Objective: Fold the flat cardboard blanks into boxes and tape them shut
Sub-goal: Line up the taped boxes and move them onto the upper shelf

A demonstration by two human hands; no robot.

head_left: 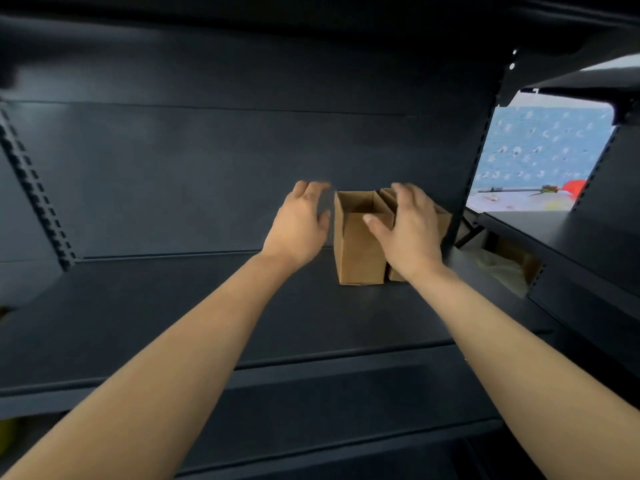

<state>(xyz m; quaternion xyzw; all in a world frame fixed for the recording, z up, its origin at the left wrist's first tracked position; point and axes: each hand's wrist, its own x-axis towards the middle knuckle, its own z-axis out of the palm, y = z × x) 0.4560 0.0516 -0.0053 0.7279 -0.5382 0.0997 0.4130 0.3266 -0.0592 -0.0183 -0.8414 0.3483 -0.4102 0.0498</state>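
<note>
Head view. Open-topped box (358, 251) stands upright on the dark shelf (207, 306), top flaps not closed, no tape visible on it. A second box (443, 220) touches its right side.

Left hand (299, 220): just left of the open box, fingers extended and loosely spread, holding nothing; a narrow gap shows between palm and box wall. Right hand (408, 226): to the open box's right, fingers extended, laid over the second box's top, thumb reaching to the open box's front rim.

Judgement: the hands bracket the box to square it against its neighbour, or to lift it out.

Hidden or unclear: second box's top is covered by the right hand; both sets of fingertips are motion-blurred; box bottoms are unseen, so their sealing cannot be told.
</note>
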